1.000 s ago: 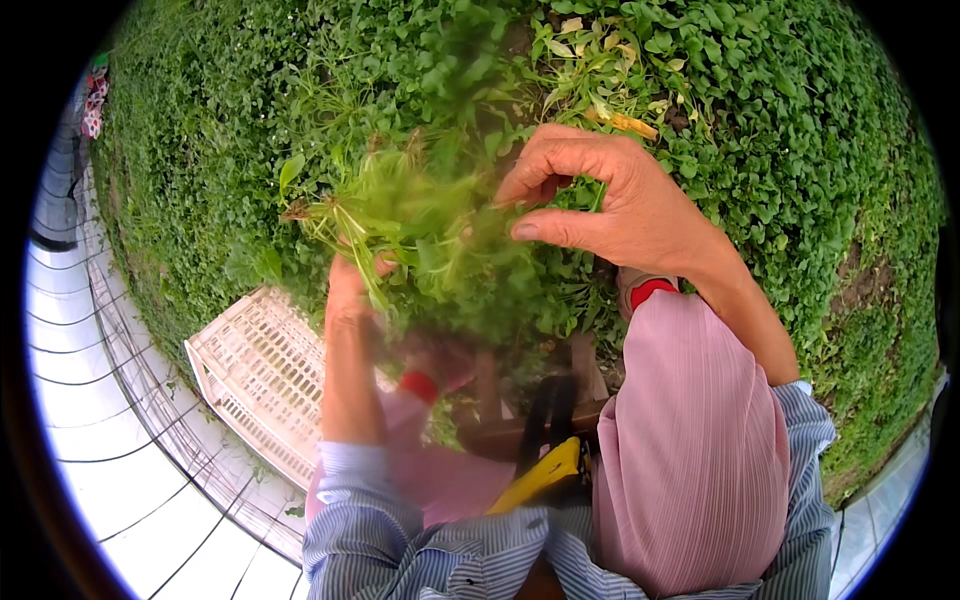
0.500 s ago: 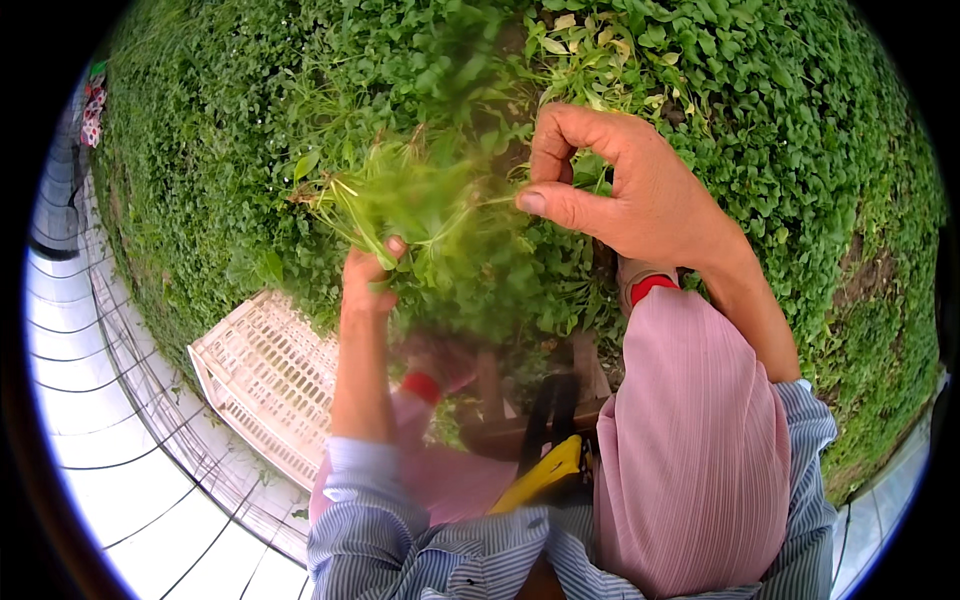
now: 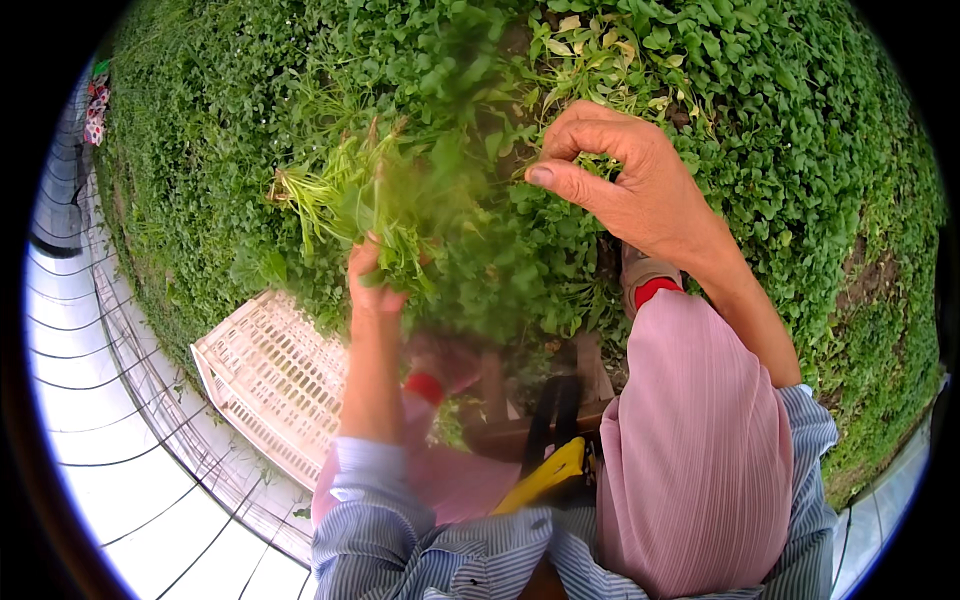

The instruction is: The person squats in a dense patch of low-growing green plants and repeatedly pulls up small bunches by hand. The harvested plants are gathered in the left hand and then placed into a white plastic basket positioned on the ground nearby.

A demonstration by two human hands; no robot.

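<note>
A loose bunch of leafy greens [image 3: 325, 195], with pale stems and brownish roots, is gripped in my left hand [image 3: 372, 280]. The stems point up and to the left, and part of the bunch is smeared by a blurred patch in the view. To its right, my right hand [image 3: 645, 190] is raised over the plant bed with thumb and forefinger pinched together. Whatever lies between those fingertips, if anything, is too small to make out. A gap separates this hand from the bunch.
Dense low green plants [image 3: 800, 180] surround my hands, with some yellowed leaves [image 3: 600, 45] at the far middle. A cream plastic crate [image 3: 275, 370] with slotted sides sits at the left by my forearm. White sheeting [image 3: 90, 390] runs along the left edge. My bent knees are close below.
The bunch in my left hand has tilted and shifted slightly left. A thin stem that showed at my right fingertips no longer shows there; that hand has hardly moved.
</note>
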